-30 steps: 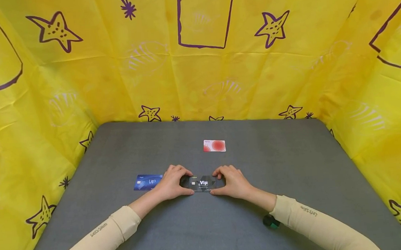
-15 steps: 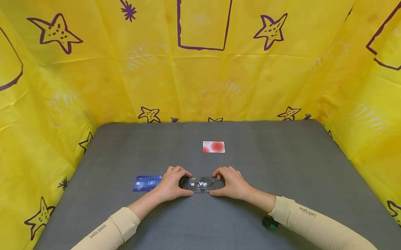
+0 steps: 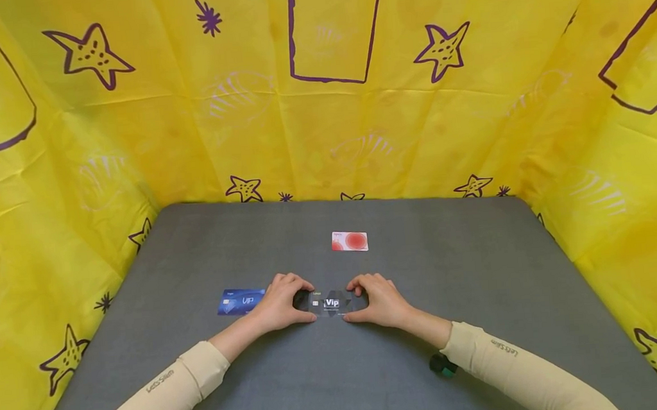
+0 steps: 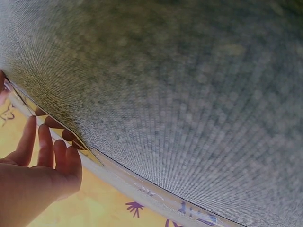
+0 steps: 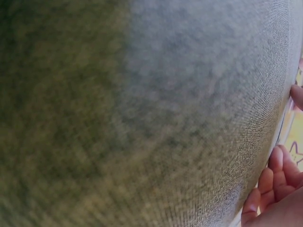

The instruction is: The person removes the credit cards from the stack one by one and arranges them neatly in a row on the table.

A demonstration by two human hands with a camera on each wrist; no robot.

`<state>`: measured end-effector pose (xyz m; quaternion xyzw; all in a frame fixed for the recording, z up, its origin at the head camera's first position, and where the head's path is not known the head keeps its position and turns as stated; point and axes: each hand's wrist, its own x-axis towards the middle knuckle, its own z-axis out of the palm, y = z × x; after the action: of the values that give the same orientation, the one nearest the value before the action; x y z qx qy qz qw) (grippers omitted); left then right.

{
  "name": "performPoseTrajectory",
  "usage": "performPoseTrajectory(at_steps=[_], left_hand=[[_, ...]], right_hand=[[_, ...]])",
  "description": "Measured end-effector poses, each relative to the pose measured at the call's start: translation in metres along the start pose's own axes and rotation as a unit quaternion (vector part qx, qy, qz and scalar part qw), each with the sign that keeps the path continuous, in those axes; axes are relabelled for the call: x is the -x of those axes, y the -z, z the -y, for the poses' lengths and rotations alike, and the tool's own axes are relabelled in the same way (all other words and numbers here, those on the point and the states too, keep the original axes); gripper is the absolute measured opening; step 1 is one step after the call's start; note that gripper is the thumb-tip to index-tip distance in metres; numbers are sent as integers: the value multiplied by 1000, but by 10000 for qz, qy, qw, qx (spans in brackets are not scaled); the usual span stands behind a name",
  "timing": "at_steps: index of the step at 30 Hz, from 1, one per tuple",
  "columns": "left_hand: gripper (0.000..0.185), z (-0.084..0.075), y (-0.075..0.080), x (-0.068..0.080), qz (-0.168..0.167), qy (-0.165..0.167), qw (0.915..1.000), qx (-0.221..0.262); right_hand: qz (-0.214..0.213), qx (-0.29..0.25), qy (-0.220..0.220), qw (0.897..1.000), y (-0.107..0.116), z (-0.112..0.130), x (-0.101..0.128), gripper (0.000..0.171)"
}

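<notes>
Hands, left (image 3: 281, 302) and right (image 3: 379, 299), pinch black card (image 3: 330, 302) (flat on mat (image 3: 486, 295)).

Open grey mat (image 3: 485, 283) is left right of the hands; the left side is blocked by a blue card (image 3: 241, 301) (red card (image 3: 349, 241) lies beyond).

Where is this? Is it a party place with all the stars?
Probably not a party: it looks like a small staged tabletop booth. A grey mat covers the table, yellow sheets printed with purple stars wall it on three sides, and only three cards lie there; both hands pinch the black card.
</notes>
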<state>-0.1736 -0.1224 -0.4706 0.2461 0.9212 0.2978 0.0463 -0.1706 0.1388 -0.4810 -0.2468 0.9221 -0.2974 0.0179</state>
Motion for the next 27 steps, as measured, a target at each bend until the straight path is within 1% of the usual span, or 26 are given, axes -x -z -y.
performPoseTrajectory(at_steps=[13,20,27], left_hand=[[49,0,1,1,15,-9,10000,10],[50,-1,2,0,117,69,9999,42],[48,-2,2,-1,52,-87,9999,9]], right_hand=[[79,-124,-135,9998,0,-2,0,50],[21,-239,-45,9997,1,-1,-1,47],[-81,-491,2,9988,2,-2,1,45]])
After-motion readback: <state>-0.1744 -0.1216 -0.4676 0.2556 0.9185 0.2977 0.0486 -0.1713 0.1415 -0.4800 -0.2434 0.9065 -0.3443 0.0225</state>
